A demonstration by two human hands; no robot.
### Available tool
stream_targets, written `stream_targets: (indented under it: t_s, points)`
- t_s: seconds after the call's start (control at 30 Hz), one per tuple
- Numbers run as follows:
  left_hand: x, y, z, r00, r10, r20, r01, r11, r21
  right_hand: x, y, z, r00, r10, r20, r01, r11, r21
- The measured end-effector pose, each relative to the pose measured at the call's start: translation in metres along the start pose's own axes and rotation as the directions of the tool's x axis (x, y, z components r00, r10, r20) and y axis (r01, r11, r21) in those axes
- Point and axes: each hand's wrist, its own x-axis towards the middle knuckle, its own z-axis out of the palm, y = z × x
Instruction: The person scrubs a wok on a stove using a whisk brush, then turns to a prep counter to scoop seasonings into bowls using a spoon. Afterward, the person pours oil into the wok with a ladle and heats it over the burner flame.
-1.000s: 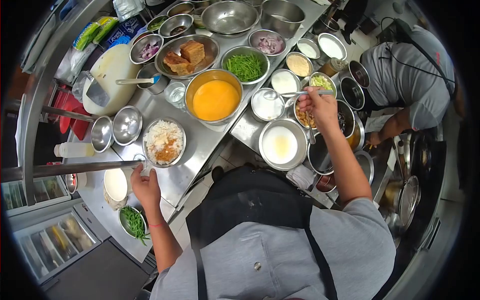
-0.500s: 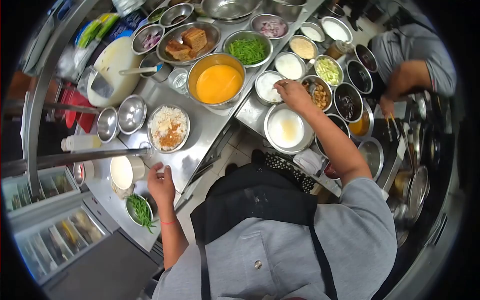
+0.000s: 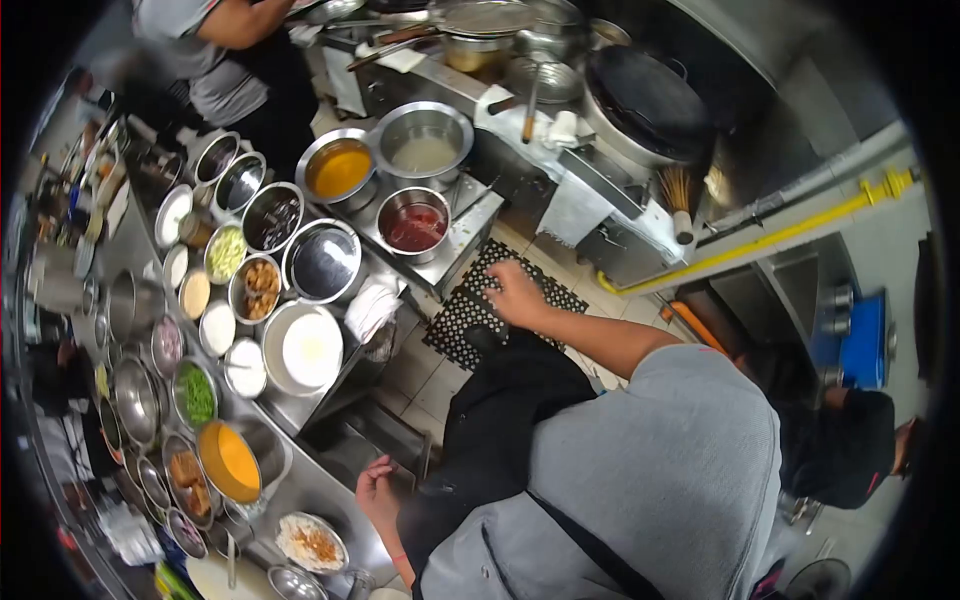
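My right hand (image 3: 516, 294) is held out over the dotted black floor mat (image 3: 465, 321), fingers bent in toward the thumb; anything pinched there is too small to make out. My left hand (image 3: 378, 492) hovers by the counter edge near my apron, fingers loosely apart and holding nothing. Closest to it are the steel bowl of white crumbly food with orange-brown seasoning (image 3: 311, 541) and the pot of orange liquid (image 3: 234, 462). A bowl of white powder (image 3: 245, 368) and a larger pot with white contents (image 3: 311, 348) stand on the counter to the left.
A pot of red liquid (image 3: 413, 222) and a pot of orange broth (image 3: 338, 168) sit ahead. The stove holds a large dark wok (image 3: 650, 100); a bamboo brush (image 3: 677, 205) rests nearby. One person (image 3: 225, 60) stands at far left, another (image 3: 838, 448) at right.
My body and view have turned right, toward the stove. My right hand has left the white powder bowl and is out over the floor mat. My left hand stays low near the counter.
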Motion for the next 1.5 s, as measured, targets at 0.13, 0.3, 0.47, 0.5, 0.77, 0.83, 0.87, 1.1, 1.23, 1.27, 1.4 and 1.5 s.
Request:
stream_targets:
  t_s: [0.13, 0.3, 0.47, 0.5, 0.77, 0.83, 0.87, 1.1, 1.23, 1.27, 1.4, 1.5]
  points:
    - [0.013, 0.010, 0.016, 0.992, -0.037, 0.121, 0.016, 0.984, 0.175, -0.037, 0.150, -0.061, 0.867, 0.494, 0.063, -0.398, 0.764, -0.508]
    - [0.034, 0.026, 0.121, 0.964, -0.229, 0.131, 0.086, 0.742, 0.665, 0.006, 0.225, -0.127, 0.927, 0.368, -0.078, -0.371, 0.860, -0.351]
    - [0.057, 0.079, 0.283, 0.917, -0.245, 0.314, -0.111, 0.600, 0.792, 0.028, 0.253, -0.137, 0.884, 0.421, 0.204, -0.459, 0.864, 0.207]
    - [0.067, 0.064, 0.298, 0.902, -0.257, 0.347, -0.083, 0.686, 0.723, 0.040, 0.233, -0.148, 0.811, 0.472, 0.345, -0.574, 0.755, 0.316]
    - [0.090, 0.168, 0.478, 0.748, 0.048, 0.662, -0.555, 0.592, 0.584, 0.264, 0.211, -0.096, 0.712, 0.298, 0.635, -0.587, -0.242, 0.772]
    - [0.108, 0.188, 0.484, 0.767, -0.116, 0.631, -0.432, 0.633, 0.642, 0.290, 0.190, -0.113, 0.688, 0.332, 0.646, -0.531, -0.377, 0.759]
    - [0.112, 0.211, 0.493, 0.767, -0.112, 0.631, -0.423, 0.651, 0.630, 0.298, 0.188, -0.118, 0.686, 0.333, 0.647, -0.563, -0.321, 0.761]
    - [0.266, 0.314, 0.544, 0.537, 0.457, 0.709, -0.842, 0.231, 0.488, 0.370, 0.237, -0.188, 0.650, 0.709, 0.272, -0.534, 0.173, 0.828]
    - [0.431, 0.375, 0.599, 0.203, 0.645, 0.737, -0.871, -0.224, 0.436, 0.337, 0.212, -0.221, 0.676, 0.719, 0.162, -0.608, 0.421, 0.673]
    - [0.456, 0.394, 0.617, 0.458, 0.524, 0.718, -0.761, -0.187, 0.621, 0.325, 0.196, -0.236, 0.695, 0.709, 0.120, -0.603, 0.484, 0.634]
    - [0.563, 0.392, 0.658, 0.637, 0.330, 0.697, -0.513, -0.494, 0.703, 0.270, 0.157, -0.286, 0.746, 0.664, 0.048, -0.490, 0.498, 0.715]
    - [0.593, 0.387, 0.672, 0.764, 0.190, 0.617, -0.582, -0.210, 0.786, 0.233, 0.181, -0.311, 0.741, 0.668, 0.068, -0.505, 0.487, 0.713]
